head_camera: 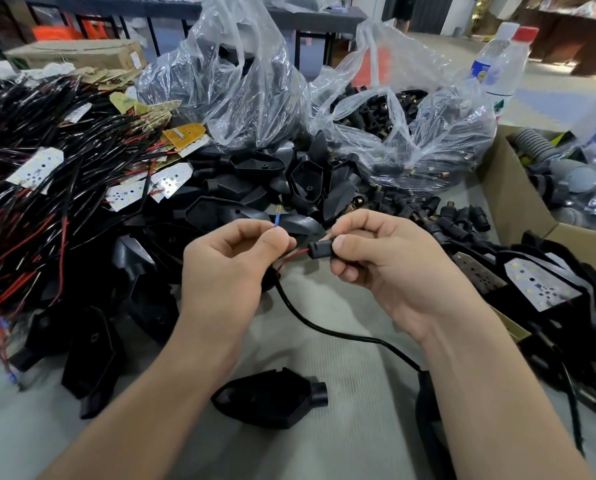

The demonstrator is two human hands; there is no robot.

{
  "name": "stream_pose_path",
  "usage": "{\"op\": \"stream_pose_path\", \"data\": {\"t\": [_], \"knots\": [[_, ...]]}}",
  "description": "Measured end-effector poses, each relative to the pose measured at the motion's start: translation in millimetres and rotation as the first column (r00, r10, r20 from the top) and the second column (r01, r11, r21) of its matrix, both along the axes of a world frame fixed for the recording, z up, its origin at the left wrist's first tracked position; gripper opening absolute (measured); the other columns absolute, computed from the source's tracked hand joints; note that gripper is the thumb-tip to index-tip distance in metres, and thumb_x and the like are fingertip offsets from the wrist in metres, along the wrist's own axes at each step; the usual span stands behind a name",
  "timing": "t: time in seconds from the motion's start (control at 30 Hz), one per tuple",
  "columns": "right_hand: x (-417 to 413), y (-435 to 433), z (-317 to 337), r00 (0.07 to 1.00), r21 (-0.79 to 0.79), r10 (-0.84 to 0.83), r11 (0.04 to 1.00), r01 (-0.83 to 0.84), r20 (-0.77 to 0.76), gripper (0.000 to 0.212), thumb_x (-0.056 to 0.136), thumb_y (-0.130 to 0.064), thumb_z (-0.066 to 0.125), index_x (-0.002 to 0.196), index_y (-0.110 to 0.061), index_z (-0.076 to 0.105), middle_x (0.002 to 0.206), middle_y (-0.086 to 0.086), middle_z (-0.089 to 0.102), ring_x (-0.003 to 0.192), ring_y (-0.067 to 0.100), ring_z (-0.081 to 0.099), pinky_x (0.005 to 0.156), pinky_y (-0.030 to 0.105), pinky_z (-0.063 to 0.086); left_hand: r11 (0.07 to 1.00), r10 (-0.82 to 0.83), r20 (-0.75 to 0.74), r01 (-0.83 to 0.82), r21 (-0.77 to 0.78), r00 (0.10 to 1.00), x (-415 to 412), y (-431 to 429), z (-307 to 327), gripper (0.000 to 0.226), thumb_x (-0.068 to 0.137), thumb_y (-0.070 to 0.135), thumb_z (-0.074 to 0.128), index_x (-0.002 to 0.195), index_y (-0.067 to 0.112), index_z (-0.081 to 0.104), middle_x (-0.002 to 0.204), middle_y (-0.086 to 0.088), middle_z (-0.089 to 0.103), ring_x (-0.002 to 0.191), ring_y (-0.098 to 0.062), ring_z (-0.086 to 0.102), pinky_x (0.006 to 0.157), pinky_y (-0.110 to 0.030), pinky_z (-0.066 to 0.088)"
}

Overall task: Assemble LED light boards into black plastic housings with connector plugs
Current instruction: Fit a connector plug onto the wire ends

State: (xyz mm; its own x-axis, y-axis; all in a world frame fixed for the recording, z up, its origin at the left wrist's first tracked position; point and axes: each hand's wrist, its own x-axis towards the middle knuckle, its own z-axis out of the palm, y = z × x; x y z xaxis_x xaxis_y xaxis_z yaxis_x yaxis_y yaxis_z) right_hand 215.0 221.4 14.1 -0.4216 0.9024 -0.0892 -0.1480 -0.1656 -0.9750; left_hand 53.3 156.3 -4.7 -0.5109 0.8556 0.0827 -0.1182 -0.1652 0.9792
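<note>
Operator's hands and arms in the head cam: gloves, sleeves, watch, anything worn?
Nothing worn that shows. The left hand and right hand are bare: no gloves, rings or finger cots. Nails are short and unpainted. The left forearm and right forearm are bare down to the frame edge, with no sleeve, watch, strap or cable in view.

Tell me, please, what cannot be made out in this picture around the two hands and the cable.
All in the head view:
- the connector plug: the right hand pinches it and its fingers cover the far end.
- the blue wire: tip too small to tell; the left hand hides the rest.
- the black cable: its lower end passes behind the right forearm.
- the bottle: label blurred.
</note>
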Motion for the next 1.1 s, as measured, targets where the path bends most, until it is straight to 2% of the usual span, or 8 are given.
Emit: {"op": "stream_pose_path", "data": {"t": [0.07,0.2,0.3,0.43,0.57,0.77,0.93,1.1], "knots": [[0,0,0,1.000,-0.004,-0.002,1.000,0.002,-0.003,0.026,0.088,0.013,0.061,0.081,-0.011,0.068,0.071,0.013,0.060,0.057,0.017,0.055,0.053,0.021,0.045,0.999,0.034,-0.063,-0.034,0.006,0.997,0,0,-2,0.026,0.086,0.007,0.078,0.074,0.030,0.082,0.073,-0.001,0.078,0.068,-0.011,0.073,0.064,-0.017,0.056],[-1,-1,0,1.000,-0.013,-0.007,1.000,0.007,-0.008,0.027,0.088,0.013,0.061,0.079,-0.012,0.068,0.074,0.013,0.059,0.058,0.018,0.056,0.053,0.022,0.046,0.994,0.099,-0.307,-0.106,-0.007,0.947,-1,-4,-7,0.029,0.084,0.018,0.082,0.100,0.042,0.079,0.073,0.009,0.078,0.063,-0.017,0.073,0.063,-0.025,0.058],[-1,-1,0,1.000,-0.012,-0.011,1.000,0.011,-0.016,0.027,0.088,0.012,0.062,0.079,-0.012,0.069,0.073,0.013,0.060,0.058,0.018,0.056,0.053,0.022,0.046,0.991,0.132,-0.449,-0.114,0.067,0.884,3,-10,-4,0.031,0.084,0.023,0.082,0.098,0.051,0.077,0.078,0.023,0.076,0.073,-0.001,0.074,0.072,-0.020,0.058],[-1,0,-1,0.999,-0.021,-0.022,1.000,0.022,-0.038,0.027,0.088,0.012,0.063,0.077,-0.012,0.069,0.075,0.013,0.060,0.057,0.018,0.057,0.053,0.022,0.047,0.989,0.147,-0.565,-0.136,0.061,0.812,9,-14,-2,0.025,0.085,0.027,0.083,0.089,0.052,0.078,0.072,0.029,0.072,0.068,0.000,0.071,0.063,-0.016,0.053],[-1,0,-1,0.998,-0.020,-0.026,0.999,0.025,-0.052,0.026,0.088,0.012,0.062,0.078,-0.011,0.069,0.072,0.011,0.061,0.057,0.018,0.057,0.053,0.022,0.047,0.984,0.163,-0.601,-0.176,0.038,0.782,11,-15,0,0.023,0.083,0.024,0.082,0.081,0.047,0.078,0.070,0.033,0.069,0.067,0.010,0.067,0.063,-0.004,0.047],[-4,-2,-1,0.997,-0.004,-0.014,1.000,0.013,-0.081,0.030,0.087,0.018,0.057,0.077,-0.009,0.067,0.085,0.020,0.063,0.058,0.019,0.057,0.053,0.022,0.047,0.980,0.153,-0.619,-0.198,-0.003,0.770,10,-14,-2,0.023,0.083,0.020,0.080,0.080,0.042,0.079,0.066,0.030,0.069,0.058,0.005,0.065,0.057,-0.007,0.047],[-4,-3,-1,1.000,0.111,0.007,0.994,-0.004,-0.028,0.031,0.082,0.022,0.058,0.077,-0.007,0.067,0.085,0.020,0.068,0.061,0.018,0.058,0.056,0.022,0.046,0.977,0.146,-0.634,-0.213,-0.030,0.759,9,-14,-3,0.024,0.082,0.018,0.081,0.077,0.042,0.079,0.061,0.029,0.066,0.056,0.002,0.065,0.053,-0.004,0.043],[-4,-5,0,1.000,0.196,-0.001,0.981,-0.004,0.027,0.022,0.068,0.007,0.068,0.071,-0.015,0.072,0.088,0.026,0.071,0.069,0.029,0.051,0.060,0.026,0.046,0.976,0.138,-0.622,-0.213,-0.048,0.770,8,-14,-4,0.028,0.081,0.019,0.082,0.072,0.045,0.077,0.059,0.031,0.066,0.056,0.005,0.066,0.055,-0.003,0.043]]}}
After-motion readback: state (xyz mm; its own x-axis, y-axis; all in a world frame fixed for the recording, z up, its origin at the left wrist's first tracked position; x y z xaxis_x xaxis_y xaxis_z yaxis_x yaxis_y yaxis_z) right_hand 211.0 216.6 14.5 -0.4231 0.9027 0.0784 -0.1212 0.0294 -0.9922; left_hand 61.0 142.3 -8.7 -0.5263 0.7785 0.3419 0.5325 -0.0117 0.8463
